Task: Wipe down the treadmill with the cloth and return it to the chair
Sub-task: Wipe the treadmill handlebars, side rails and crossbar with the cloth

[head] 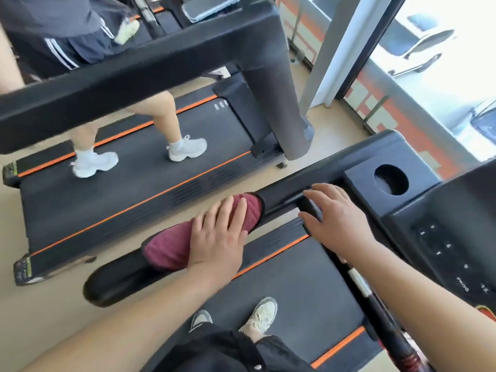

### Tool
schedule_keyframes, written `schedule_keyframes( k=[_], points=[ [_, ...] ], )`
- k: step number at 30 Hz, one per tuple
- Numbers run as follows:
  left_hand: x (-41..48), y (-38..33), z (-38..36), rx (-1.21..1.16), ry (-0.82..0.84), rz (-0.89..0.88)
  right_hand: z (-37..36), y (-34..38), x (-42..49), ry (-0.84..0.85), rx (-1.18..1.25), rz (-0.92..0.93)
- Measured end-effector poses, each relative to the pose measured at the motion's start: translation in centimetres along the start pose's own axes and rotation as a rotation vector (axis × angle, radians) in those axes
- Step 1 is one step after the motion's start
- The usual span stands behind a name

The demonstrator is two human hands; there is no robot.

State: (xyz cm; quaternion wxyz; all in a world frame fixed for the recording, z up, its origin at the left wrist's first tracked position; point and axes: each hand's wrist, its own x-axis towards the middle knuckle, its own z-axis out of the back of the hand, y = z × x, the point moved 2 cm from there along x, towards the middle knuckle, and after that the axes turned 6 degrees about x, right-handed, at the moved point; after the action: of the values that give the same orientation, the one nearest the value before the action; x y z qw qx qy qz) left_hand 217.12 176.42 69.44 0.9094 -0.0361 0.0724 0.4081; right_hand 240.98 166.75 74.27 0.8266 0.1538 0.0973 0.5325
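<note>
The left hand (217, 237) lies flat, fingers straight and together, pressing the maroon cloth (171, 249) onto the treadmill's left handrail (115, 285). The right hand (335, 218) rests with spread fingers on the short inner grip bar (308, 208), just beside the cloth's far end. On the console (456, 237), "PROG" reads upside down; the other marks are too small to read. Bare rail runs on past the cloth towards the cup holder (391, 179). A narrow strip of floor (53, 304) separates the rail from the neighbouring treadmill (134, 183), where another person walks.
</note>
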Motion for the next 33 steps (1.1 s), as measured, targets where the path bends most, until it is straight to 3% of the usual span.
schedule_keyframes(
  k=[8, 13, 18, 23, 29, 33],
  points=[
    [11.1, -7.6, 4.0, -0.303, 0.227, 0.127, 1.2, -5.7, -0.4, -0.117, -0.036, 0.048],
    [8.5, -7.9, 2.2, -0.076, -0.007, 0.062, 2.8, -9.1, -1.9, -0.191, -0.129, -0.014],
    [9.4, -10.9, 2.6, -0.047, -0.005, 0.038, 3.1, -10.4, -3.6, -0.22, -0.051, -0.036],
    [17.3, -16.7, 5.0, -0.201, 0.135, -0.078, 5.1, -11.1, -3.4, -0.304, -0.028, -0.075],
    [14.1, -16.0, 3.3, 0.054, -0.035, -0.342, 5.0, -12.8, -4.2, -0.306, -0.013, -0.213],
    [16.1, -17.4, 3.8, 0.072, 0.052, -0.465, 5.3, -12.8, -3.1, -0.343, 0.005, -0.247]
  ],
)
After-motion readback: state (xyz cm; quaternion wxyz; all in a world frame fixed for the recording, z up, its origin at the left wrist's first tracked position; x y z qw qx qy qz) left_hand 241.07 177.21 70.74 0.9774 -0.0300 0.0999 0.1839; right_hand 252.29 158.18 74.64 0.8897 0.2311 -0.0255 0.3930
